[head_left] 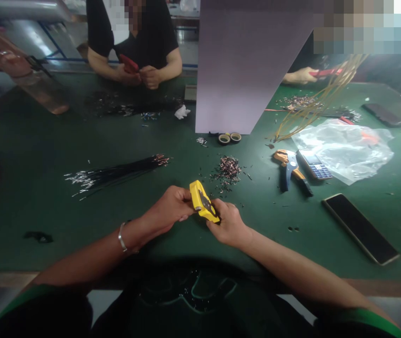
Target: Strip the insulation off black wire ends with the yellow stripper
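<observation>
A yellow hand tool (202,202) sits between both my hands, just above the green table (45,211). My left hand (170,206), with a metal bracelet at the wrist, is closed on the tool's upper end. My right hand (228,223) is closed around its lower end. Just beyond the tool lies a small heap of stripped wire bits (229,168). A bundle of black wires with bare ends (116,173) lies to the left of my hands.
An orange and blue wire stripper (290,169), a keypad phone (315,164) and a smartphone (360,228) lie to the right, beside a clear plastic bag (344,145). Two tape rolls (230,138) sit by a grey upright panel (246,70). A person in black (133,42) works opposite; another hand (302,75) holds yellow wires (313,103).
</observation>
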Demonstrator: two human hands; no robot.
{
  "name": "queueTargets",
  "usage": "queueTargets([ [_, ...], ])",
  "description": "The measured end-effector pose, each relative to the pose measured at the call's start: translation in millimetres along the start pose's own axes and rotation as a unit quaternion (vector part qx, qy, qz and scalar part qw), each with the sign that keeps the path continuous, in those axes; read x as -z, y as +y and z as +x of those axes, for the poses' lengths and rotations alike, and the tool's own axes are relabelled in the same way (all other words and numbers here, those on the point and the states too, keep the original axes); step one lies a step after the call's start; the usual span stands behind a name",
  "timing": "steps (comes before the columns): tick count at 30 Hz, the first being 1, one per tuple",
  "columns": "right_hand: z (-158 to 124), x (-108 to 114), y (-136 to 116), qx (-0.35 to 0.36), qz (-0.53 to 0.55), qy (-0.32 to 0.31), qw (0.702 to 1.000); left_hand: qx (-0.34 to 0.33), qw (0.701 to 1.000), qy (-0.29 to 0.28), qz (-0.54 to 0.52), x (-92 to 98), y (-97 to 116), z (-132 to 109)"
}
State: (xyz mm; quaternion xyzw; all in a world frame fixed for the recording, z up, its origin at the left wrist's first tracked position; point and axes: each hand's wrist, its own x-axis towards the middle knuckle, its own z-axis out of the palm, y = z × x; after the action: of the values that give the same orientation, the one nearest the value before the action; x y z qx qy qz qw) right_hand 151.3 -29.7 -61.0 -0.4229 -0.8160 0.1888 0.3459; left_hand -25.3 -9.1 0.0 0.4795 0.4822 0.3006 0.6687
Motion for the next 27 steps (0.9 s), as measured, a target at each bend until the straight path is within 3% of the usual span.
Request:
queueTargets([
  [10,6,4,0,-0.116,0.12,-0.048,0.985,-0.002,1.0,0.024,0.003,-4.6,1,-2],
  [19,14,10,0,-0.213,0.304,-0.127,0.92,0.018,0.998,0.026,-0.047,-3.3,0,2],
  [27,16,15,6,-0.25,0.327,-0.178,0.894,0.061,0.996,0.043,-0.052,-0.6,0,5],
])
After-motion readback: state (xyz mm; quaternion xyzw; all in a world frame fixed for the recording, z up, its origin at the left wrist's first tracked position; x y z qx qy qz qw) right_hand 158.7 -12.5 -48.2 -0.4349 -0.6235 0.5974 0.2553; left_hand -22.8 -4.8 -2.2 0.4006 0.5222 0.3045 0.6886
